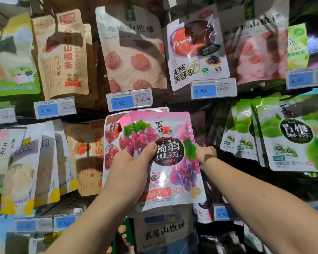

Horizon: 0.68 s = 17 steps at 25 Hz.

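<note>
What we hold: a glossy pink plastic pouch printed with purple grapes and a round black label, upright in front of the rack's middle row.
Second pouch: a second pink pouch of the same kind sits behind it; we see only its upper left corner.
Left hand: our thumb lies across the front beside the black label and the fingers are hidden behind, a tight pinch on the pouch.
Right hand: at the pouch's right edge, with the fingers out of sight behind it. Only knuckles and wrist show, so we cannot tell whether it grips anything.
Covered behind: a white plastic pouch with red-brown fruit discs, its right half masked by the pink one and our left hand.
Dim gap: dark purple pouches past the right edge, too shadowed to read.
Right side: bright green plastic pouches hang in an overlapping row; the nearest is cut by the frame edge.
Price tags: the blue-and-white price tag above reads 9.90; a lower blue tag is blurred and half covered by our right forearm.
Left side: white-and-yellow pouches, print too smeared to read.
</note>
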Tool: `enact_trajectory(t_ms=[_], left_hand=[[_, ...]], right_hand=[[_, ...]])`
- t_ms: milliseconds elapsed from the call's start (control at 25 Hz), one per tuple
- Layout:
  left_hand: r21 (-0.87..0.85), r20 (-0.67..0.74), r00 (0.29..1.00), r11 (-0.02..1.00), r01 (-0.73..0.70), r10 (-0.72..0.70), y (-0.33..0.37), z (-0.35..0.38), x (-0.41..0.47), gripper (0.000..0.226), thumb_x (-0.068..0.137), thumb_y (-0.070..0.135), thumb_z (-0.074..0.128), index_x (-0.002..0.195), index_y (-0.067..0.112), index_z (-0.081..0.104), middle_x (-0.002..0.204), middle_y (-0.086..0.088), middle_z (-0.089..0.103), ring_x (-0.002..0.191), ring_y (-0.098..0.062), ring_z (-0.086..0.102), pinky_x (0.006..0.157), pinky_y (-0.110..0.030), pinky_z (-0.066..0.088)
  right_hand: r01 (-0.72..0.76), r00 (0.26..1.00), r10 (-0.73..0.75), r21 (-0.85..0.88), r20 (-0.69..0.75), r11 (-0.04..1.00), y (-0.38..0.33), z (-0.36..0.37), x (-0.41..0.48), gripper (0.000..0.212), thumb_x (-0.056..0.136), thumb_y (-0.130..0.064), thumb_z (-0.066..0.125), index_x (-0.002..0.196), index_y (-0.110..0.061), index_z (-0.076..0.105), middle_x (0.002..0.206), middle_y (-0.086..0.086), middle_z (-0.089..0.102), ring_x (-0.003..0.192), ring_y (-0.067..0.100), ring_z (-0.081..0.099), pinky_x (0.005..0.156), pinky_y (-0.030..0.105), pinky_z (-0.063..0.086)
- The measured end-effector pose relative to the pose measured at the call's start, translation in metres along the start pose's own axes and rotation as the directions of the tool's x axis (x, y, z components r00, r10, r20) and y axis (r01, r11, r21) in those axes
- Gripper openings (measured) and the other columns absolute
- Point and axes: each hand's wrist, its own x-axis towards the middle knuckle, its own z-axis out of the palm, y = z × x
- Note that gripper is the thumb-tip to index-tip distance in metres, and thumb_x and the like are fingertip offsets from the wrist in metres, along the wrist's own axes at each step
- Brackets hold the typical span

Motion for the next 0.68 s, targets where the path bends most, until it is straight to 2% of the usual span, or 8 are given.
enact_trajectory(t_ms=[120,200,240,360,480,520,600,680], left_hand=[[0.005,-0.019,1.000,1.000,-0.022,0.023,-0.004,0.004,-0.002,0.043,0.103,0.036,0.059,0.076,0.003,0.065,0.060,-0.007,0.072,0.051,-0.020,0.069,0.051,-0.026,0.051],[0.030,-0.039,0.999,0.999,-0.028,0.030,-0.006,0.011,-0.006,0.050,0.102,0.036,0.060,0.062,0.007,0.058,0.047,-0.002,0.058,0.041,-0.016,0.055,0.045,-0.021,0.041],[0.031,-0.041,0.999,0.999,-0.021,0.022,-0.006,0.015,-0.009,0.052,0.102,0.036,0.060,0.058,0.010,0.054,0.043,0.000,0.052,0.037,-0.014,0.049,0.043,-0.020,0.037],[0.023,-0.001,1.000,1.000,-0.016,0.016,-0.001,0.031,-0.020,0.053,0.103,0.034,0.060,0.056,0.012,0.047,0.037,0.005,0.042,0.030,-0.009,0.035,0.037,-0.017,0.030],[-0.020,0.004,1.000,0.999,-0.030,0.030,0.004,0.046,-0.026,0.052,0.104,0.029,0.060,0.056,0.014,0.046,0.036,0.009,0.041,0.029,-0.005,0.034,0.036,-0.015,0.029],[-0.037,0.003,1.000,0.999,-0.031,0.031,0.006,0.050,-0.028,0.053,0.104,0.028,0.061,0.055,0.016,0.045,0.036,0.011,0.040,0.030,-0.005,0.033,0.036,-0.015,0.029],[-0.070,0.012,1.000,0.997,-0.027,0.028,0.008,0.055,-0.031,0.051,0.103,0.028,0.063,0.055,0.017,0.047,0.036,0.012,0.041,0.031,-0.004,0.034,0.037,-0.017,0.030],[-0.089,0.041,0.999,0.996,0.000,0.004,0.011,0.057,-0.034,0.050,0.100,0.032,0.066,0.055,0.016,0.050,0.036,0.010,0.046,0.028,-0.006,0.038,0.037,-0.016,0.031]], right_hand=[[-0.120,0.975,0.082,0.179,0.209,0.976,0.010,-0.019,-0.030,0.035,0.095,-0.014,0.065,0.125,0.002,0.059,0.102,0.015,0.066,0.086,0.025,0.061,0.064,0.036,0.060],[-0.101,0.965,0.029,0.265,0.262,0.959,0.005,-0.047,-0.061,0.020,0.094,-0.011,0.057,0.112,-0.004,0.064,0.083,0.011,0.064,0.066,0.020,0.059,0.045,0.028,0.050],[-0.072,0.958,-0.012,0.281,0.287,0.957,-0.001,-0.062,-0.079,0.015,0.098,-0.015,0.053,0.103,-0.007,0.064,0.077,0.009,0.064,0.061,0.019,0.058,0.046,0.026,0.047],[0.027,0.906,-0.130,0.251,0.402,0.968,-0.023,-0.114,-0.134,0.048,0.104,-0.046,0.047,0.100,-0.006,0.074,0.094,0.011,0.078,0.081,0.022,0.072,0.075,0.034,0.055],[0.124,0.836,-0.177,0.136,0.519,0.983,-0.035,-0.152,-0.182,0.055,0.097,-0.057,0.055,0.107,-0.007,0.077,0.099,0.006,0.078,0.088,0.021,0.071,0.090,0.039,0.053],[0.158,0.823,-0.188,0.102,0.536,0.982,-0.034,-0.159,-0.192,0.048,0.096,-0.051,0.060,0.105,-0.006,0.076,0.096,0.005,0.079,0.088,0.021,0.073,0.087,0.036,0.056],[0.202,0.815,-0.222,0.096,0.535,0.975,-0.033,-0.168,-0.207,0.027,0.097,-0.030,0.067,0.086,-0.005,0.070,0.075,0.000,0.075,0.065,0.013,0.070,0.059,0.020,0.054],[0.185,0.859,-0.227,0.135,0.458,0.973,-0.033,-0.170,-0.208,0.019,0.095,-0.018,0.070,0.080,-0.007,0.065,0.067,0.003,0.068,0.053,0.011,0.061,0.047,0.020,0.046]])
